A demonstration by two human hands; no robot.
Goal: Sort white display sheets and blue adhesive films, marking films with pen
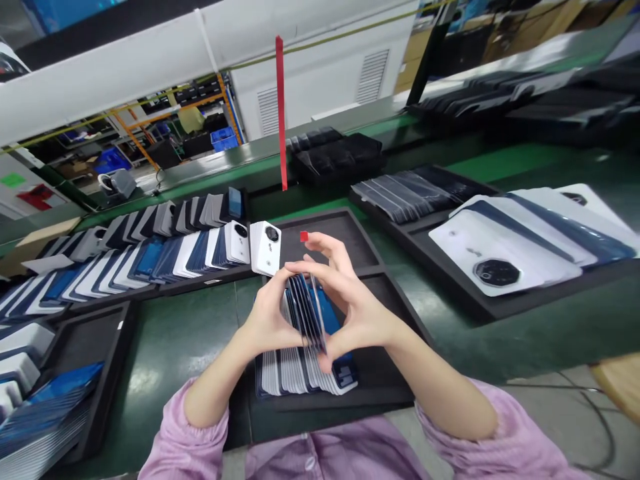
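My left hand and my right hand are closed around the two sides of a small upright stack of phone back covers. Thumbs press low on the stack and fingers reach over its top. A small red tab sticks to a raised fingertip of my right hand. Beneath my hands, a row of white and dark-blue phone back covers leans in a black tray. Just beyond stands a bunch of white covers with round black camera rings, partly over the tray's back section.
More covers fill long trays at the left. Another black tray sits at the near left. White and blue covers overlap in the right tray, beside wrapped dark panels. A red strip hangs in front.
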